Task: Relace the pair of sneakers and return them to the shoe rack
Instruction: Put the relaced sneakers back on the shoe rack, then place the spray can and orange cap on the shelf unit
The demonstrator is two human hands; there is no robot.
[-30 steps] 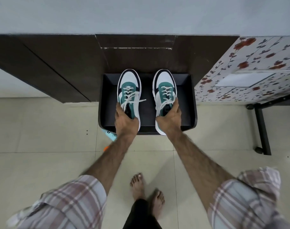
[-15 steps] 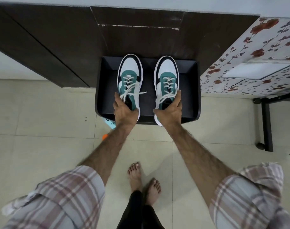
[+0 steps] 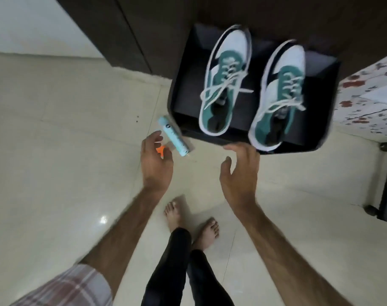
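Hanging over the tiled floor [image 3: 55, 151], both hands are bare and hold nothing. The left hand [image 3: 156, 160] shows its back to the camera, fingers loosely spread and a little bent, above a pale blue tube [image 3: 173, 135] and a small orange thing [image 3: 161, 149] that lie on the floor; whether it touches either cannot be told. The right hand [image 3: 240, 171] is spread wider, thumb out to the left, fingertips just short of the tray's near edge and not touching it. Both forearms reach in from the bottom of the view, the left one out of a plaid sleeve [image 3: 64, 286].

The two sneakers sit side by side in the black tray [image 3: 181, 85], toes pointing away from the person. The left sneaker [image 3: 226, 80] and the right sneaker [image 3: 278, 96] are teal and white with white laces threaded and tied in loose bows. The right one's heel overhangs the tray's near rim.

The tray juts out from under a dark brown cabinet [image 3: 113, 29] that stands against a pale wall. At the right is a surface with a red floral cover [image 3: 369, 100], on a black frame with casters [image 3: 386, 184]. Two bare feet [image 3: 188, 219] stand on the glossy cream tiles, below black trousers. The picture is blurred, so fine detail is lost.
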